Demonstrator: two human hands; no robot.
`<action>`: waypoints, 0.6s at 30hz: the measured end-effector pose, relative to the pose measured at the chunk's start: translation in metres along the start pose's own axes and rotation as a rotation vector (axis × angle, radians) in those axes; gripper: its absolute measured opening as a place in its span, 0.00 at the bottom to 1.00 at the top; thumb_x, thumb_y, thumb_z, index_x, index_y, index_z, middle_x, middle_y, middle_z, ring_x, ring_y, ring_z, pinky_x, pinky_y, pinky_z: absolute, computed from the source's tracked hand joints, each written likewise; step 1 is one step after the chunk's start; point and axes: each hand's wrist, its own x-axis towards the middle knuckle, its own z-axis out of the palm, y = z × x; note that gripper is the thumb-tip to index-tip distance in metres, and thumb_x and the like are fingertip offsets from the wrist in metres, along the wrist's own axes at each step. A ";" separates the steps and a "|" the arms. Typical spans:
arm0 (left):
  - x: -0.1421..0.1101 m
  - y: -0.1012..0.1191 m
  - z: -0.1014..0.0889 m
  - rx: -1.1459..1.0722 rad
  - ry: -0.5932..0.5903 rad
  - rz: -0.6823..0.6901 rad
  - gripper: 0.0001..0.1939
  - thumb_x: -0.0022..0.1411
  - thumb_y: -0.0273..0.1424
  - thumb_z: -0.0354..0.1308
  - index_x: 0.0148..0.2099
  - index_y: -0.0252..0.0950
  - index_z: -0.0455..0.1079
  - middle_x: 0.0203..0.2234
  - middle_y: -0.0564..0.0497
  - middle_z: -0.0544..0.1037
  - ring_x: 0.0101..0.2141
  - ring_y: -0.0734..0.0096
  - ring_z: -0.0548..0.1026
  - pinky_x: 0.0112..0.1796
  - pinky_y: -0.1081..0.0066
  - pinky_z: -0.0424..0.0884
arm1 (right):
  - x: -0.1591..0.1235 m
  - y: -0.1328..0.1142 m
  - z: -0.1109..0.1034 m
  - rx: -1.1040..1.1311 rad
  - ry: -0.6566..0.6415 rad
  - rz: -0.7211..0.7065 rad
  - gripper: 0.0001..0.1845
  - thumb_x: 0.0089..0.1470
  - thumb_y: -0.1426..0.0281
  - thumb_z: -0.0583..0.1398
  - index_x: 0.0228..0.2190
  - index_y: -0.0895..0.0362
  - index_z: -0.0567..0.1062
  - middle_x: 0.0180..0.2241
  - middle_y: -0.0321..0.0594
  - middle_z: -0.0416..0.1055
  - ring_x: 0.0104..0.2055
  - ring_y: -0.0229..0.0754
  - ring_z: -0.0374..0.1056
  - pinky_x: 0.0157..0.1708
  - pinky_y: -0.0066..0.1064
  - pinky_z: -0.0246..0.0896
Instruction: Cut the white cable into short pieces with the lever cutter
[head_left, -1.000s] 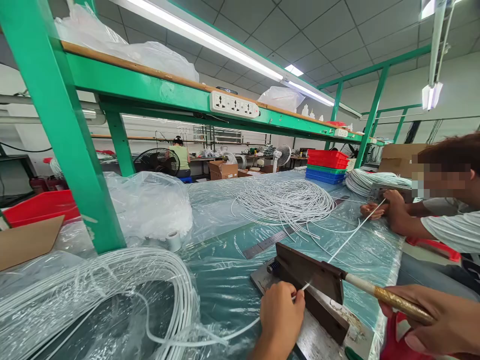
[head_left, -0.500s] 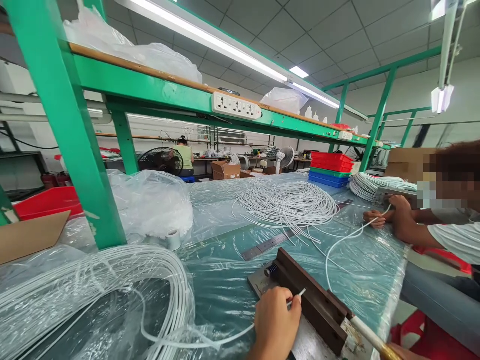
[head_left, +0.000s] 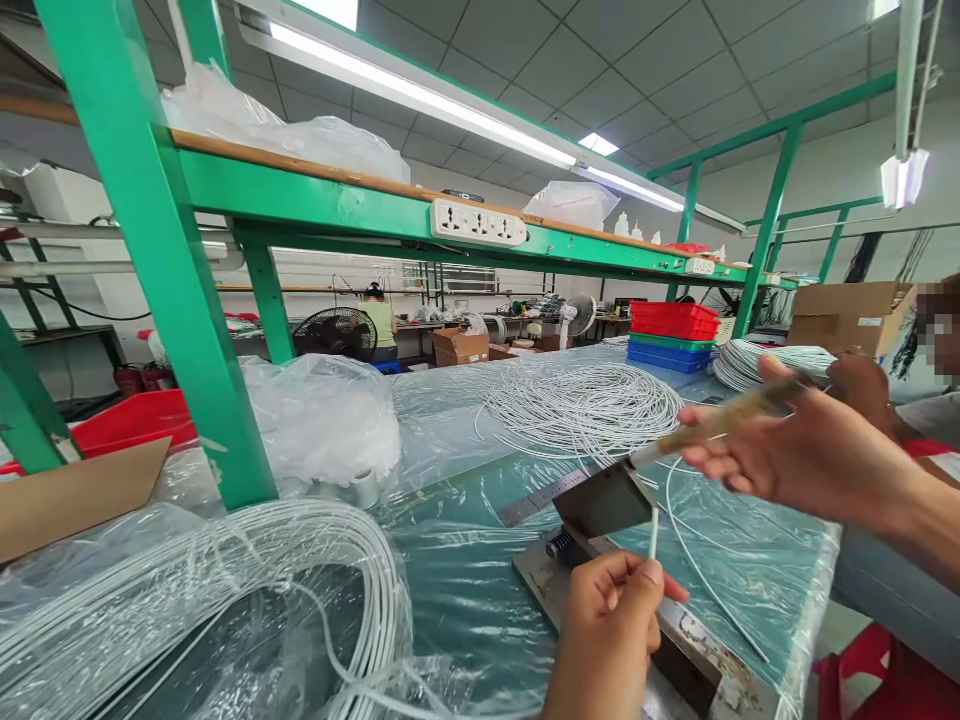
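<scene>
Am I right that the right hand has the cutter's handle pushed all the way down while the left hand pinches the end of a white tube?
Not quite. In the head view the right hand holds the handle raised, so the cutter blade stands lifted off its base, not pushed down. The rest holds: the left hand pinches the end of a white tube.

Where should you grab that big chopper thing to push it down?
Grab the cutter blade by its long gold handle, far from the sharp edge, coming from the right side. The right hand already has its grip there, with the blade tipped up.
</scene>
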 end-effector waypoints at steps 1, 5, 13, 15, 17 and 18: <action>-0.002 0.001 0.002 -0.025 -0.018 -0.016 0.18 0.52 0.44 0.53 0.28 0.32 0.63 0.08 0.63 0.50 0.13 0.84 0.43 0.16 0.76 0.40 | 0.016 -0.006 0.012 0.048 -0.057 -0.005 0.39 0.44 0.39 0.45 0.41 0.56 0.70 0.36 0.55 0.70 0.35 0.45 0.69 0.30 0.27 0.66; -0.005 -0.005 0.005 -0.049 -0.009 -0.019 0.20 0.50 0.47 0.56 0.28 0.32 0.63 0.06 0.65 0.50 0.11 0.86 0.41 0.16 0.78 0.42 | 0.088 -0.005 0.047 -0.069 -0.149 -0.211 0.39 0.49 0.42 0.43 0.53 0.56 0.58 0.41 0.51 0.69 0.46 0.47 0.65 0.49 0.38 0.56; -0.003 -0.011 0.010 -0.156 0.032 0.047 0.26 0.41 0.53 0.61 0.23 0.32 0.66 0.05 0.63 0.51 0.11 0.86 0.44 0.16 0.79 0.47 | 0.202 0.028 0.076 -0.265 -0.151 -0.230 0.30 0.56 0.54 0.46 0.54 0.60 0.50 0.45 0.50 0.67 0.48 0.42 0.64 0.50 0.37 0.55; -0.005 -0.010 0.011 -0.164 0.032 0.055 0.26 0.40 0.53 0.61 0.23 0.32 0.66 0.05 0.63 0.50 0.11 0.86 0.45 0.15 0.78 0.46 | 0.216 0.038 0.078 -0.316 -0.144 -0.239 0.27 0.56 0.56 0.47 0.51 0.60 0.55 0.44 0.51 0.68 0.46 0.42 0.65 0.47 0.36 0.58; -0.007 -0.007 0.012 -0.152 0.022 0.068 0.25 0.42 0.53 0.60 0.23 0.32 0.65 0.06 0.63 0.50 0.11 0.85 0.45 0.15 0.78 0.45 | 0.220 0.045 0.078 -0.384 -0.091 -0.288 0.25 0.55 0.57 0.48 0.49 0.60 0.57 0.41 0.50 0.70 0.43 0.43 0.67 0.43 0.37 0.61; -0.009 -0.005 0.012 -0.143 0.017 0.074 0.25 0.43 0.53 0.59 0.23 0.33 0.65 0.06 0.63 0.50 0.11 0.85 0.45 0.15 0.77 0.44 | 0.217 0.047 0.078 -0.427 -0.044 -0.331 0.25 0.54 0.59 0.50 0.50 0.60 0.57 0.39 0.49 0.70 0.41 0.44 0.67 0.42 0.37 0.61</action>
